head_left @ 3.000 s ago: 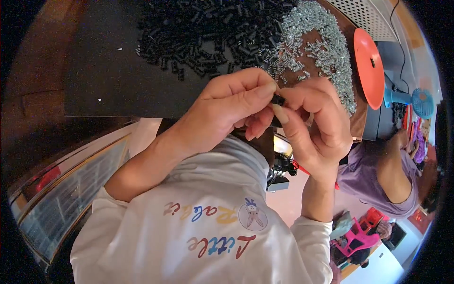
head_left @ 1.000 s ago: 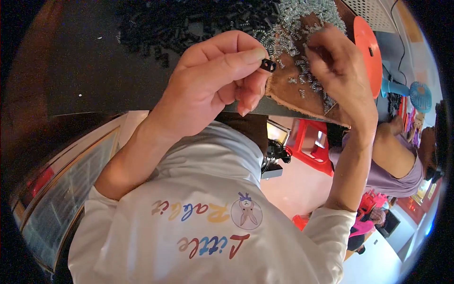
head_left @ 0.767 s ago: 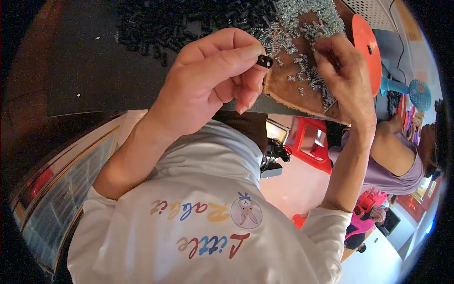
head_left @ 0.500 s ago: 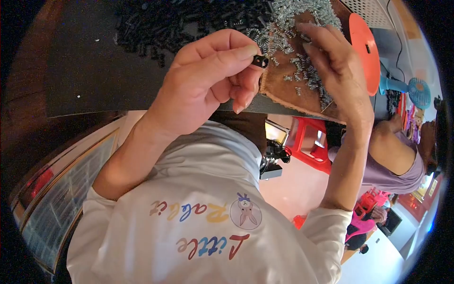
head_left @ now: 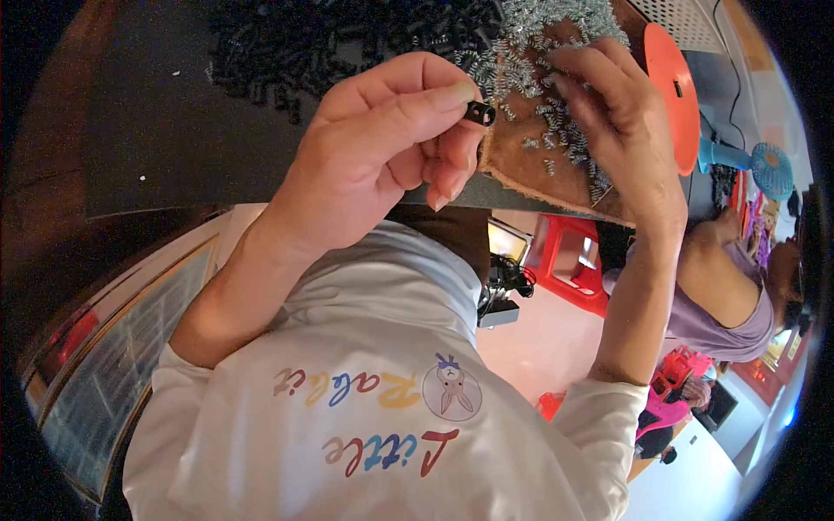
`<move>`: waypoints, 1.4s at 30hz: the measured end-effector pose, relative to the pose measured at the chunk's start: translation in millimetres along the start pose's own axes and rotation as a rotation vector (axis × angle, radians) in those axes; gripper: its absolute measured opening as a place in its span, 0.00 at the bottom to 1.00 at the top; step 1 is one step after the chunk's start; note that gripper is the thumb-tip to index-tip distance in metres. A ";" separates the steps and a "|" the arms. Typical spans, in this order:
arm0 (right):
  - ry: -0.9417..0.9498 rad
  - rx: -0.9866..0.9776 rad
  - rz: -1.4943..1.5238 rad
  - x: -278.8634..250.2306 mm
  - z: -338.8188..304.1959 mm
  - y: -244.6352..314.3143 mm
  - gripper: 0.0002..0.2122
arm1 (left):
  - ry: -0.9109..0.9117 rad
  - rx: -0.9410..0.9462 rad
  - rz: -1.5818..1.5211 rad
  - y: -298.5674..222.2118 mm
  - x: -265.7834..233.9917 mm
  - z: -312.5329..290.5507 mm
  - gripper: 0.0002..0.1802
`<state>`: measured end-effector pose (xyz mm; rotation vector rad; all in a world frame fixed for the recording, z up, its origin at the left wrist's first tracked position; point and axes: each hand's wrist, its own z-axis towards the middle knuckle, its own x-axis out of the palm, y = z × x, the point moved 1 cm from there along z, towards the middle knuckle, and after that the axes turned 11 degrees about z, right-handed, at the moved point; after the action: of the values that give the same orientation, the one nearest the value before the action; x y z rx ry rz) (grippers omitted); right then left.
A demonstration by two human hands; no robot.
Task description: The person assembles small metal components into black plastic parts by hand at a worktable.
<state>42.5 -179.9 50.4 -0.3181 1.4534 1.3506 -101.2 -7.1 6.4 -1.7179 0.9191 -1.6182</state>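
Between thumb and fingers, my left hand (head_left: 382, 143) pinches a small black tube-shaped plastic part (head_left: 479, 114), its open end turned to the right. Across from it, my right hand (head_left: 617, 122) hovers low over loose metal coil springs (head_left: 547, 26), which lie on a brown cloth-like mat (head_left: 521, 174). Its thumb and fingers are bent but look apart, and I see no spring held in them. A large heap of black plastic parts (head_left: 347, 39) lies beyond my left hand, bordering the springs.
An orange-red round disc (head_left: 669, 100) stands at the right of the dark table (head_left: 148, 148), near a small blue fan (head_left: 770, 171). A red plastic stool (head_left: 569, 265) is below the table edge. Another person in purple (head_left: 730, 304) sits to the right.
The left hand stays in place with the black part. The right hand's fingers have shifted slightly over the springs; little else differs.
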 end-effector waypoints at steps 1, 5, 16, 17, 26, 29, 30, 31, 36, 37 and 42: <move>0.022 -0.006 -0.018 2.8 3.9 1.4 0.08 | -0.001 0.000 0.000 0.0 -0.5 -0.2 0.12; 0.101 -0.077 -0.147 8.2 9.9 -8.0 0.08 | -0.005 0.001 -0.017 0.5 -0.5 0.7 0.12; 0.010 -0.040 -0.084 2.3 5.8 -14.5 0.06 | -0.002 -0.004 0.008 2.7 4.1 10.3 0.12; -0.024 -0.030 -0.010 -0.4 3.6 -12.5 0.07 | -0.011 -0.005 -0.007 3.0 5.1 11.8 0.12; 0.041 0.071 0.665 -9.0 -15.1 32.5 0.03 | -0.044 -0.009 -0.020 12.1 6.9 22.2 0.10; 0.047 0.096 0.680 -5.6 -15.5 31.1 0.02 | -0.022 -0.015 0.018 13.1 8.2 25.4 0.09; 0.047 0.093 0.682 -4.3 -15.5 30.7 0.02 | 0.005 -0.016 0.047 13.4 8.9 26.4 0.09; 0.031 0.097 0.672 -3.0 -15.2 29.8 0.02 | 0.002 -0.014 0.049 14.4 9.5 27.4 0.09; -0.006 0.144 0.627 1.3 -15.7 27.4 0.02 | -0.011 0.006 0.055 18.5 11.4 30.8 0.09; -0.005 0.132 0.613 1.5 -16.2 28.1 0.02 | -0.012 0.008 0.056 18.3 12.2 31.2 0.09; -0.018 0.146 0.623 5.5 -16.0 18.7 0.06 | 0.018 -0.004 0.141 16.9 16.0 38.6 0.09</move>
<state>17.9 -184.8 52.8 0.2685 1.7002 1.7095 -63.9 -31.3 -1.0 -1.6062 1.0290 -1.5425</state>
